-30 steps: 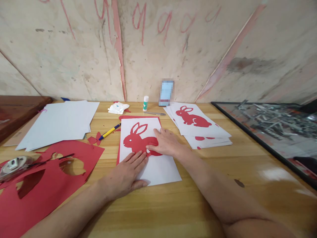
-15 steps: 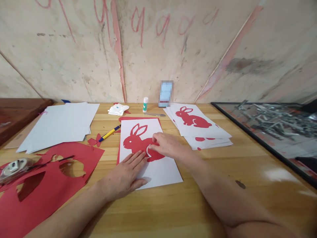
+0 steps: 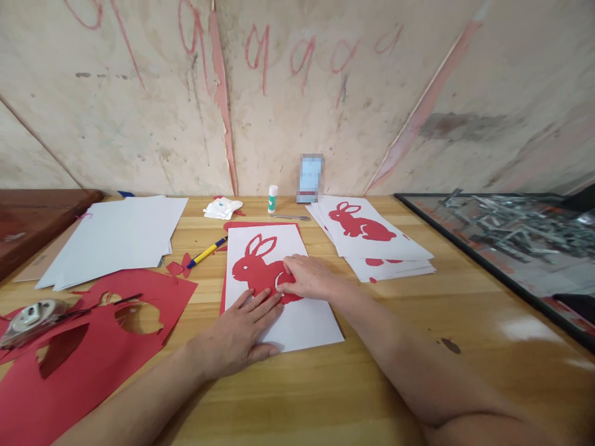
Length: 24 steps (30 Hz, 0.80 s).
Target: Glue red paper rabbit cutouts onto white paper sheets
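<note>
A red paper rabbit cutout lies on a white sheet of paper, with red paper showing under the sheet's left and far edges. My left hand rests flat, fingers stretched out, across the rabbit's lower front and the sheet. My right hand is closed in a pinch at the rabbit's hind part, thumb and forefinger beside the curved white slit. This hand hides the rabbit's back and tail; its exact grip on the paper is partly hidden.
A second red rabbit lies on white sheets at the right. Behind stand a glue stick and a phone. A yellow-blue pen, red scraps, blank sheets, cut red paper and a tape dispenser lie left.
My right hand has shifted slightly down over the rabbit's hind part. My left hand has slid a little to the right. The view has tilted slightly.
</note>
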Available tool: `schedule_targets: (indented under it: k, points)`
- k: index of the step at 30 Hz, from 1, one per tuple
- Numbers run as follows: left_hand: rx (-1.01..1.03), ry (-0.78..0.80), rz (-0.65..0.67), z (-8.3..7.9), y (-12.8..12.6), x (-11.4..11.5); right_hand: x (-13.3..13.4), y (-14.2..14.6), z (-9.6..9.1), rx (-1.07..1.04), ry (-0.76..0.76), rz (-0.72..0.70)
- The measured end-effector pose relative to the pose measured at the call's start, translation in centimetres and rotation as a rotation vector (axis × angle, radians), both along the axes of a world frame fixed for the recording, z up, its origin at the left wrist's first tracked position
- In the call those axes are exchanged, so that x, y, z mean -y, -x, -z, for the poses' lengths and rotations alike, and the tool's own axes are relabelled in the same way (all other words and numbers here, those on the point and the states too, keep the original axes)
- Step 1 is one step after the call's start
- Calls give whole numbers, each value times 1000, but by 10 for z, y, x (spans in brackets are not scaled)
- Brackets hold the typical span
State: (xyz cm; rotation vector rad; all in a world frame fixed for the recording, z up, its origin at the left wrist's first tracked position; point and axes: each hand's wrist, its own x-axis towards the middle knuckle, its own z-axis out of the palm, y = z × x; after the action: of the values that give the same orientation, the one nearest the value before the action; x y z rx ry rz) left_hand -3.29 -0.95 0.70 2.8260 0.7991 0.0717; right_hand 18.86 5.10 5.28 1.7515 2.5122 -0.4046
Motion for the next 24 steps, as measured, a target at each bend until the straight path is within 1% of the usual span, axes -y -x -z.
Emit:
schedule_targets:
  k: [3,5,8,14,16,18,19,21,24]
  points:
    - [-5,-9,-5,0,0,0,-3,-5,3,-97,26,-2]
    - [0,-17,-4,0,0,0,-6,-6,6,-142,20,21]
    - [0,-13,-1,-1,0,0,-6,-3,8,-96,-5,47]
    - [-43,12,-3,-4,0,-1,-4,-3,4,-54,20,-28]
    - [-42,10,2,-3,0,0,-6,-7,4,-74,32,-56]
    - [-32,5,3,-2,0,0,-9,-12,6,-142,48,-72]
    - [-24,2,3,-2,0,0,-11,-14,8,-188,60,-63]
    - [-8,-6,2,0,0,0,-14,-14,12,-257,70,0]
    - [8,-13,1,1,1,-1,-18,-9,18,-226,22,115]
